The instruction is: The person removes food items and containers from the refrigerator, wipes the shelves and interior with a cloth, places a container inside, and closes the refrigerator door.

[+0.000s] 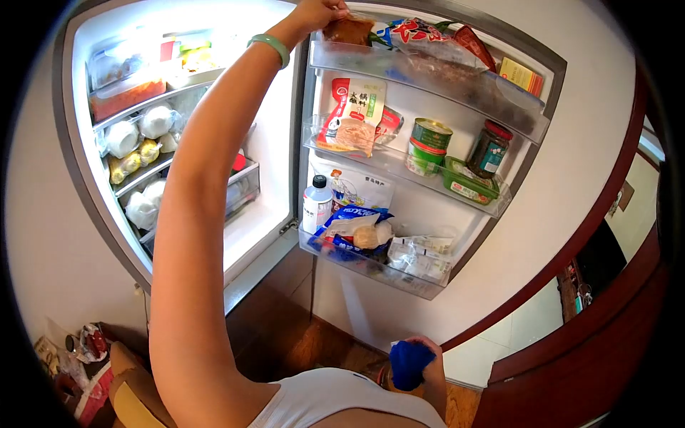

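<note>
at twelve o'clock, a brown packet (349, 31) sits in the top shelf (342, 55) of an open fridge door (446, 100). the left hand (317, 14) reaches it, fingers drawn together at the packet's upper edge; i cannot tell whether they grip it. a pale green bangle (270, 48) circles that wrist. at five o'clock, low down, the right hand (431, 360) has its fingers closed around a blue bundle (409, 364). beside the brown packet, towards one o'clock, lies a large printed bag (428, 39); at two o'clock is a yellow box (521, 77). on the middle shelf stand two stacked tins (429, 146) and, further towards two o'clock, a dark jar (489, 148) with a red lid. just above the centre, on the bottom shelf, stands a dark-capped bottle (317, 205). at ten o'clock, the lit fridge interior (272, 143) holds tubs (128, 95) and white bagged bundles (157, 121).
</note>
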A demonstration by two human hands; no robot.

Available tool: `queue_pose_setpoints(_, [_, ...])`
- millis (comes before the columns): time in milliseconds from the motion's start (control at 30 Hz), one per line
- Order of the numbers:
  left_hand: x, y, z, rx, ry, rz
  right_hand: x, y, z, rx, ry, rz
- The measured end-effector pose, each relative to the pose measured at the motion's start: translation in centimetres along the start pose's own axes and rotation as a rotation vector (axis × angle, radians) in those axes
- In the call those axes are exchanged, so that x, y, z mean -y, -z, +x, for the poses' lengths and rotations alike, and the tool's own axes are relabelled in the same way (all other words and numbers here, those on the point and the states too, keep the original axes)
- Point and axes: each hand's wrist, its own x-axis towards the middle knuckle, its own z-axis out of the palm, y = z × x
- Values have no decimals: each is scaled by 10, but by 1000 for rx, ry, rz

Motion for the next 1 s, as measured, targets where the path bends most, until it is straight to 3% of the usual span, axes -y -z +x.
queue_pose_setpoints(67, [4, -6, 10, 23, -240, -64, 9, -5, 1, 13, 9, -28])
queue_pose_setpoints(100, [-40, 0, -14, 53, -134, -159, 15, -8, 1, 22, 14, -55])
queue_pose_setpoints(133, [-39, -2, -11, 57, -137, -162, 34, -7, 3, 99, 118, -106])
queue_pose_setpoints(200, [-33, -6, -1, -22, -515, 62, 93, 2, 15, 202, 283, -215])
queue_pose_setpoints(233, [-36, -5, -1, -19, -519, 54, 128, 4, 20, 227, 344, -270])
queue_pose_setpoints(267, [-39, -3, -3, 12, -467, 34, 173, 2, 21, 173, 439, -561])
queue_pose_setpoints(400, [-8, 1, 20, 159, -306, 58, 335, -75, 40, -66, 1148, -1289])
queue_pose_setpoints(500, [2, 1, 18, 218, -352, -45, 428, -120, 111, -185, 1694, -1529])
queue_pose_setpoints(567, [1, -2, 12, 199, -272, -107, 487, -181, 113, -31, 954, -1584])
queue_pose_setpoints(600, [0, -5, 11, 183, -192, -168, 506, -186, 141, 83, 948, -1609])
queue_pose_setpoints(667, [0, -8, 12, 178, -190, -222, 526, -215, 163, 169, 625, -1590])
queue_pose_setpoints(733, [1, -10, 15, 172, -180, -318, 534, -225, 206, 229, 577, -1542])
queue_pose_setpoints(800, [3, -8, 22, 207, -150, -325, 536, -235, 239, 146, 225, -1452])
queue_pose_setpoints(833, [4, -10, 25, 191, -148, -360, 540, -232, 274, 261, 167, -1454])
queue_pose_setpoints(933, [1, -12, 19, 127, -123, -332, 542, -229, 303, 281, -33, -1457])
queue_pose_setpoints(1000, [1, -12, 17, 34, -129, -271, 542, -222, 310, 334, 82, -1492])
